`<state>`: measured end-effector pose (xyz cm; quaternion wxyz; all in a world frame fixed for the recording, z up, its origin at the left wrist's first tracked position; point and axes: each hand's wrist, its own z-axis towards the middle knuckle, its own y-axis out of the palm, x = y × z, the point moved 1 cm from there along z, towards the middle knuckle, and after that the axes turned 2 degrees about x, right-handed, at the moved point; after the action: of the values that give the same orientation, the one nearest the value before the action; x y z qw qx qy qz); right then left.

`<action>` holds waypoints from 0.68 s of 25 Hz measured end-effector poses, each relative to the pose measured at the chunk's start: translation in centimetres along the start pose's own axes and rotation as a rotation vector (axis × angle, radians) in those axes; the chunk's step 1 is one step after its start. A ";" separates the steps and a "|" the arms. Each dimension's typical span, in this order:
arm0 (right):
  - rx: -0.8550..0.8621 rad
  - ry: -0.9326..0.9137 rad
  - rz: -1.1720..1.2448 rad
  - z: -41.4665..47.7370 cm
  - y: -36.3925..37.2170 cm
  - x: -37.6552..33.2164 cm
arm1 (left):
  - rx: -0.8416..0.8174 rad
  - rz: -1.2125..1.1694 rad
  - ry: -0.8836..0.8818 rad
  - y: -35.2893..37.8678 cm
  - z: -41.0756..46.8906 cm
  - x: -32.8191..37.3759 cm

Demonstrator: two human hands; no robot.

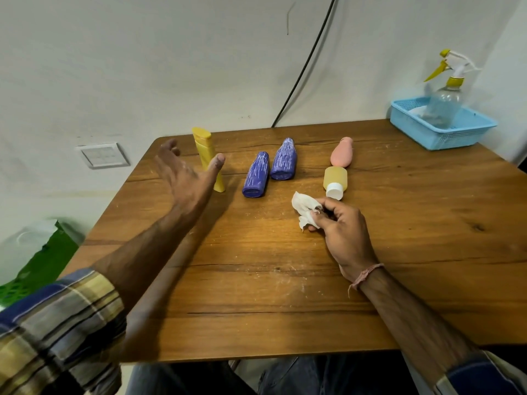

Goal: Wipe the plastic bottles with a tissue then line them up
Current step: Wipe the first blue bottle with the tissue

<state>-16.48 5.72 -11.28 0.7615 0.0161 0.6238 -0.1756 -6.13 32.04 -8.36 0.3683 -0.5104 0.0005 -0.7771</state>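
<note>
White tissue [304,208] is pinched by the right hand [342,229], left hand [186,178] spread beside yellow bottle [204,148].

A plain room, likely at home: a wooden desk [285,266] against a bare white wall [142,67] with a switch plate [102,155] and loose cable [308,61].

Wooden table [285,280] carries five bottles [255,175], blue basket [445,131].

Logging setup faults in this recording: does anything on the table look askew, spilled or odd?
Only the yellow bottle stands upright. The near purple bottle, far purple bottle, pink bottle and white-capped bottle lie on their sides, unaligned. White specks dot the table.
</note>
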 end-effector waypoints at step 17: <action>0.021 0.029 0.054 -0.1 -0.2 0.0 | -0.336 0.528 -0.074 4.9 -5.0 2.9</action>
<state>-16.63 5.57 -11.27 0.7565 0.0436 0.6322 -0.1616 -7.88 24.90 -10.29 0.4674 -0.5742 0.2481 -0.6248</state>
